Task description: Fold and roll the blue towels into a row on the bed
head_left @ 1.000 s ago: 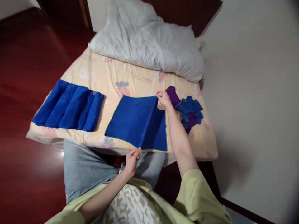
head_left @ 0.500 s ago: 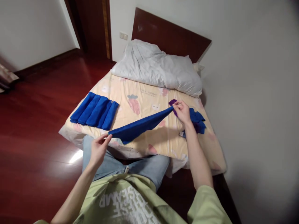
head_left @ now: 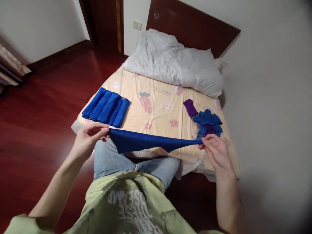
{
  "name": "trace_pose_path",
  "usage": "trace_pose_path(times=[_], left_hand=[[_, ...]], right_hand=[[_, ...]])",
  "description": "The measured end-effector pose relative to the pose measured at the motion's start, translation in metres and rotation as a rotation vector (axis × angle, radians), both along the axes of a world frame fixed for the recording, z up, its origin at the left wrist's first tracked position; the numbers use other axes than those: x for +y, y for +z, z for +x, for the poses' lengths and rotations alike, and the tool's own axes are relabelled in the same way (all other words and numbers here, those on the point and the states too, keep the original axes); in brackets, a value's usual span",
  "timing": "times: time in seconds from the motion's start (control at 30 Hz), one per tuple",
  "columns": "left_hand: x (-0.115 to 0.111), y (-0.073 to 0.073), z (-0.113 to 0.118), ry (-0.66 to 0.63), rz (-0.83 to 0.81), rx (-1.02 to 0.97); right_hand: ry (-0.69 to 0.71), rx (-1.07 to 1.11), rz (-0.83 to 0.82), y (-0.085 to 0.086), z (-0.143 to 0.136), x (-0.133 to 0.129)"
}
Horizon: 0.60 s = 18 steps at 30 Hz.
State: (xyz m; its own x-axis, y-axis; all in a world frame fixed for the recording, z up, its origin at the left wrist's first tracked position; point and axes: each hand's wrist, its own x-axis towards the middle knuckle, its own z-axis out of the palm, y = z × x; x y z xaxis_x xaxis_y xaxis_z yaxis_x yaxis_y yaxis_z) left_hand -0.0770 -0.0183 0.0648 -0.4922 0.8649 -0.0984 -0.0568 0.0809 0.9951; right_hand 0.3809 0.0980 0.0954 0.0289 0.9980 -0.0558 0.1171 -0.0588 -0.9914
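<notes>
A blue cloth point(head_left: 143, 142) is stretched between my hands above the near edge of the bed, its lower edge hanging loose. My left hand point(head_left: 91, 138) pinches its left corner, and my right hand point(head_left: 215, 150) pinches its right end. Beyond my left hand, several blue folded cloths point(head_left: 106, 107) lie side by side on the bed. Past my right hand sits a crumpled pile of blue cloth point(head_left: 207, 117), with purple cloth point(head_left: 190, 108) sticking out at its upper left and more purple among the blue.
The bed point(head_left: 161, 112) has a patterned yellow sheet. A grey-white quilt point(head_left: 173, 63) lies bunched near the dark headboard point(head_left: 190, 24). A wall runs along the right side. Dark red floor point(head_left: 56, 97) and a curtain point(head_left: 11, 70) are on the left.
My right hand has moved down and right, toward me, and my left hand up and left. The blue cloth, slanted before, now hangs nearly level and closer to me. The view has shifted slightly.
</notes>
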Motion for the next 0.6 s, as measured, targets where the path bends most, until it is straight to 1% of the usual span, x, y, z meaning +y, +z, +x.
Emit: trace_pose_path(times=[0.07,0.17,0.27,0.33,0.37,0.4,0.47,0.53,0.6], left_hand=[[0.013,0.003,-0.001,-0.089,-0.022,-0.002],[0.044,0.001,0.003,-0.248,-0.044,-0.026],[0.086,-0.005,0.014,-0.423,-0.047,-0.057],[0.118,-0.006,0.024,-0.479,-0.017,-0.043],[0.136,-0.005,0.029,-0.494,0.008,-0.019],[0.153,-0.001,0.033,-0.500,0.040,0.011],[0.186,0.012,0.040,-0.504,0.120,0.082],[0.214,0.033,0.043,-0.493,0.231,0.165],[0.233,0.055,0.043,-0.474,0.331,0.244]], right_hand=[[-0.037,0.006,-0.032,-0.002,0.011,-0.010],[-0.074,0.014,-0.058,-0.010,0.021,-0.011],[-0.082,0.029,-0.061,-0.023,0.025,0.004],[-0.088,0.048,-0.056,-0.031,0.024,0.024],[-0.097,0.064,-0.048,-0.033,0.023,0.035],[-0.113,0.082,-0.034,-0.033,0.021,0.048],[-0.168,0.122,0.025,-0.029,0.019,0.074],[-0.233,0.154,0.126,-0.017,0.020,0.098],[-0.272,0.174,0.240,-0.003,0.024,0.114]])
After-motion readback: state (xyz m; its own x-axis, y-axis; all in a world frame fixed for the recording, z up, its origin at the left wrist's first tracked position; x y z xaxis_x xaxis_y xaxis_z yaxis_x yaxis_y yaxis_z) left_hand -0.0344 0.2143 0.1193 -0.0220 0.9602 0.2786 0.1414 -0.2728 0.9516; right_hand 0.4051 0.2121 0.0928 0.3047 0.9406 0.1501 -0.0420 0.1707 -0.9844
